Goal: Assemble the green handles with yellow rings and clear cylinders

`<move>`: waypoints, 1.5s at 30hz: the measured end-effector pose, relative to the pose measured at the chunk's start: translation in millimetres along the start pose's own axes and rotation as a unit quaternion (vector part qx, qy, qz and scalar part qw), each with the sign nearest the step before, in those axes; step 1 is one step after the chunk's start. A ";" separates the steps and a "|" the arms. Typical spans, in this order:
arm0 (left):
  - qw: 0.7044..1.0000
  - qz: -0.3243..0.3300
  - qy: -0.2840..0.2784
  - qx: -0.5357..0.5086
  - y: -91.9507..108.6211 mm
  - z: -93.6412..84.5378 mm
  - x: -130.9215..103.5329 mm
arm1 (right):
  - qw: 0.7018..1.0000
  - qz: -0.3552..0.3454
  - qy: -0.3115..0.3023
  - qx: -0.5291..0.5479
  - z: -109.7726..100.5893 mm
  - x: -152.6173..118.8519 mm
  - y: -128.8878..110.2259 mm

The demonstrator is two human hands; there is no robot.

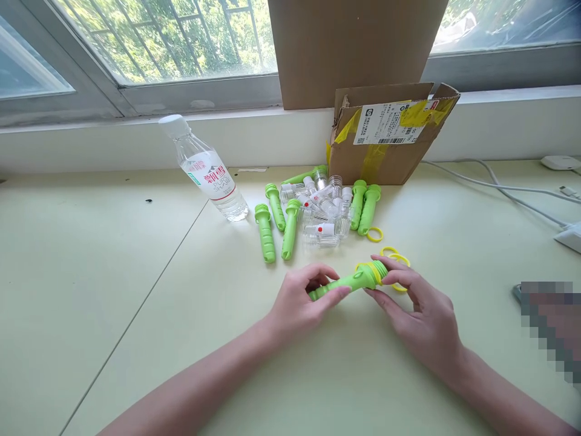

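My left hand [308, 297] is wrapped round the ridged shaft of a green plastic handle [349, 281], which lies slantwise above the table with its threaded end to the right. Around the neck of that end sits a yellow ring [376, 274]. The fingertips of my right hand [415, 306] pinch the threaded end and the ring. Just behind the right fingers, several loose yellow rings [399, 259] lie on the table, partly hidden. One more yellow ring [374, 235] rests farther back, by two upright-pointing green handles [369, 209].
A heap of clear threaded plastic tubes [324, 212] lies at the back middle, flanked by green handles [265, 233]. Left of it stands a water bottle [209, 172]. Behind are a cardboard box [390, 154] and window. White cables [499, 184] and a blurred-out object [551, 321] are at right.
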State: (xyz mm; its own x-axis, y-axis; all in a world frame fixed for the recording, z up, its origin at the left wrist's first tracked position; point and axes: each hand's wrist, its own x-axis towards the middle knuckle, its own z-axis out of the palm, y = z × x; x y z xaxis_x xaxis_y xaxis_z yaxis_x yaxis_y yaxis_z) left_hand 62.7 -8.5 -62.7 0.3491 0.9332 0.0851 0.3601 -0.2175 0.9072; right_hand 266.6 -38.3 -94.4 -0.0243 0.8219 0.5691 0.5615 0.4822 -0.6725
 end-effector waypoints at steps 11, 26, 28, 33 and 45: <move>0.928 0.260 0.154 0.216 -16.5 9.8 -6.1 | 0.999 0.019 0.032 0.011 2.0 -2.2 1.6; 0.982 0.116 0.072 0.127 -6.8 6.1 -5.1 | 0.999 0.048 -0.021 0.006 0.1 0.1 1.6; 0.992 0.078 0.048 0.091 -4.9 4.3 -2.8 | 0.999 0.046 -0.021 0.007 0.3 0.4 1.4; 1.000 0.003 -0.012 0.015 -2.5 0.7 2.0 | 1.000 0.015 -0.003 -0.027 0.0 0.2 2.6; 0.999 -0.024 -0.018 -0.015 0.2 1.4 1.0 | 1.000 -0.017 0.002 -0.010 -0.6 1.7 -0.2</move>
State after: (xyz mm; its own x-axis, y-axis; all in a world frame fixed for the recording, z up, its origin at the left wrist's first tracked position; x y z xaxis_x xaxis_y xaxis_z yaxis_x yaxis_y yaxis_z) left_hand 64.4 -8.0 -63.0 0.3638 0.9311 0.0264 0.3521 -0.1637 0.9215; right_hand 267.0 -37.2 -93.0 -0.0400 0.8034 0.5940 0.5775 0.5037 -0.6425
